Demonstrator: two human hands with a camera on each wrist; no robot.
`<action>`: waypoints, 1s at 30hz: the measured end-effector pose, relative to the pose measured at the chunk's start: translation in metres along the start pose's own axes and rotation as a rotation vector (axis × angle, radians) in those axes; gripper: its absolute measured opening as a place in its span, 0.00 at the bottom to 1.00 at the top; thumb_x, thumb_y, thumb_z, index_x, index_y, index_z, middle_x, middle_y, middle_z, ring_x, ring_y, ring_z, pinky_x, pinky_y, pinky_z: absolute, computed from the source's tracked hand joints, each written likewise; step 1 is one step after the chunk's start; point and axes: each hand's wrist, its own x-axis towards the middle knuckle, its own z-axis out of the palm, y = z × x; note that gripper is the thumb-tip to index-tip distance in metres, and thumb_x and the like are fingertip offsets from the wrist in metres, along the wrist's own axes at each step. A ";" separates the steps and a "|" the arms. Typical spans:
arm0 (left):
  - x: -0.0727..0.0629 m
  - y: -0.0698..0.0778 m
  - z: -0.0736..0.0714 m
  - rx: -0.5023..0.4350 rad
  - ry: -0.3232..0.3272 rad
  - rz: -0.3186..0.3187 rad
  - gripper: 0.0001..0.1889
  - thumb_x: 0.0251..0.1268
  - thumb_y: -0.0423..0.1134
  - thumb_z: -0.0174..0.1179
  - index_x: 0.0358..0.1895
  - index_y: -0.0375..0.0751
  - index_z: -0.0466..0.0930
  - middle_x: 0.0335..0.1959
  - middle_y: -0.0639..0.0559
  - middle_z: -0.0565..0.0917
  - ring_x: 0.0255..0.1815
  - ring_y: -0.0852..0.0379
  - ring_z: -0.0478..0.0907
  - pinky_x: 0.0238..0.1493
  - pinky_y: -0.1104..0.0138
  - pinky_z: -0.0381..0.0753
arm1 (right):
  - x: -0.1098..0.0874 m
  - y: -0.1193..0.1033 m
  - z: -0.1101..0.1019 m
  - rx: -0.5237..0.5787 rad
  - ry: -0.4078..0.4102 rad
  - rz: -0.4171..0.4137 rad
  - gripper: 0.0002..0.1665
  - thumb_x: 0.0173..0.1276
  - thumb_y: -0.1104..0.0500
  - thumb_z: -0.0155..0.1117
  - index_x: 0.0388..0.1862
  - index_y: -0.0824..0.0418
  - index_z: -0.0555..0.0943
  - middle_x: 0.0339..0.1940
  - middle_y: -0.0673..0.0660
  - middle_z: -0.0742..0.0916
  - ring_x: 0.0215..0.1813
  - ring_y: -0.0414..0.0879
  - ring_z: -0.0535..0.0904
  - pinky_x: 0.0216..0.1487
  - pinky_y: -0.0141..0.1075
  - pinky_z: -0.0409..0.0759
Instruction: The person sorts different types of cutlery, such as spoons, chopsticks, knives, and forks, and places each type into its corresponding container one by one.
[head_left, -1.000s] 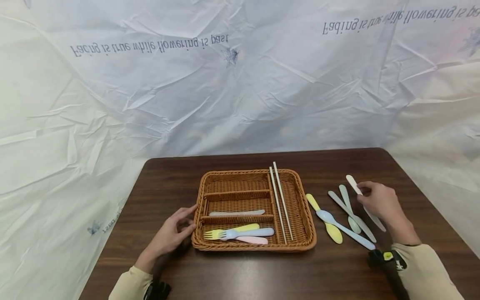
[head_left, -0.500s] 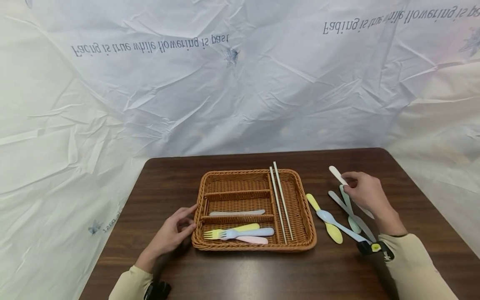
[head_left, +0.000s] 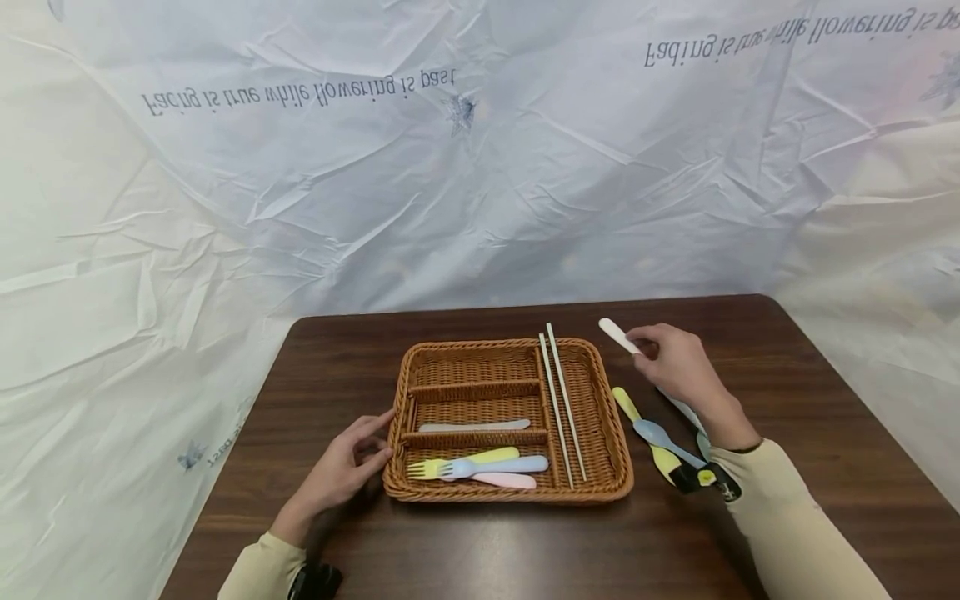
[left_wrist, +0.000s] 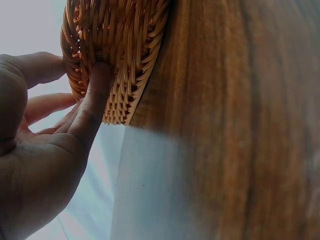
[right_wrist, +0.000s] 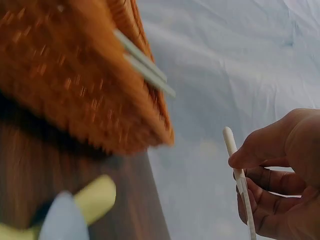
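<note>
My left hand (head_left: pixel 341 467) rests against the left side of a brown wicker cutlery basket (head_left: pixel 621 467). In the left wrist view its thumb presses the woven outer wall (left_wrist: pixel 127 55), with other fingers at the edge. My right hand (head_left: pixel 678 362) pinches a white knife (head_left: pixel 617 335) between thumb and fingers, held up right of the basket's far corner. Its rounded handle end points away to the left; in the head view the hand hides the blade. On the table below lie a yellow spoon (head_left: pixel 624 402) and a light blue spoon (head_left: pixel 654 433), crossed.
The basket's front compartment holds a yellow fork (head_left: pixel 495 455), a blue fork (head_left: pixel 525 464) and a pink-handled piece (head_left: pixel 510 481). A pale knife (head_left: pixel 474 426) lies behind them. Two chopsticks (head_left: pixel 558 400) overhang the far rim. Grey and green cutlery lies partly under the right forearm.
My right hand has carried the white knife leftward and away from me, from over the loose cutlery to near the basket's far right corner. My left hand and the basket stay put.
</note>
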 end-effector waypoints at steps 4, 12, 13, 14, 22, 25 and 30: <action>0.000 -0.001 0.000 -0.001 -0.001 0.001 0.29 0.68 0.30 0.60 0.71 0.33 0.65 0.54 0.39 0.75 0.40 0.60 0.80 0.31 0.70 0.78 | 0.006 -0.018 0.005 0.027 -0.015 -0.032 0.17 0.66 0.66 0.61 0.54 0.65 0.82 0.45 0.65 0.83 0.40 0.54 0.82 0.31 0.42 0.75; -0.001 0.000 -0.001 -0.027 -0.007 -0.029 0.29 0.69 0.33 0.59 0.72 0.36 0.65 0.55 0.40 0.75 0.41 0.60 0.81 0.32 0.70 0.79 | 0.016 -0.054 0.019 0.034 -0.043 -0.116 0.16 0.67 0.66 0.62 0.53 0.62 0.83 0.46 0.62 0.83 0.39 0.51 0.81 0.33 0.42 0.76; 0.000 0.000 -0.001 -0.028 -0.007 -0.027 0.29 0.69 0.32 0.59 0.72 0.36 0.64 0.55 0.40 0.75 0.41 0.61 0.80 0.32 0.70 0.79 | 0.017 -0.058 0.021 0.040 -0.050 -0.122 0.16 0.66 0.66 0.62 0.53 0.62 0.83 0.46 0.61 0.83 0.39 0.51 0.81 0.33 0.41 0.75; 0.000 0.000 -0.001 -0.028 -0.007 -0.024 0.29 0.69 0.32 0.60 0.72 0.35 0.64 0.55 0.40 0.75 0.41 0.61 0.80 0.32 0.70 0.79 | 0.017 -0.063 0.023 0.045 -0.056 -0.132 0.16 0.66 0.66 0.62 0.53 0.62 0.83 0.46 0.61 0.84 0.39 0.50 0.81 0.33 0.40 0.75; -0.001 -0.002 0.000 -0.005 0.009 0.009 0.30 0.67 0.29 0.60 0.71 0.33 0.65 0.54 0.39 0.75 0.39 0.62 0.80 0.30 0.70 0.78 | 0.024 -0.095 0.040 0.058 -0.082 -0.237 0.15 0.66 0.66 0.63 0.51 0.60 0.85 0.42 0.56 0.84 0.35 0.44 0.78 0.31 0.36 0.72; -0.001 -0.003 0.000 -0.001 0.007 0.014 0.29 0.67 0.30 0.60 0.71 0.33 0.65 0.54 0.40 0.75 0.40 0.62 0.80 0.31 0.70 0.78 | 0.026 -0.107 0.046 0.055 -0.094 -0.272 0.14 0.66 0.65 0.64 0.50 0.59 0.85 0.40 0.55 0.85 0.32 0.43 0.75 0.28 0.35 0.69; 0.000 -0.002 -0.001 0.002 0.005 0.011 0.29 0.68 0.31 0.60 0.71 0.33 0.65 0.54 0.40 0.76 0.39 0.62 0.80 0.31 0.70 0.78 | 0.028 -0.125 0.055 0.061 -0.134 -0.330 0.14 0.66 0.65 0.64 0.50 0.59 0.85 0.43 0.55 0.85 0.37 0.45 0.79 0.33 0.36 0.74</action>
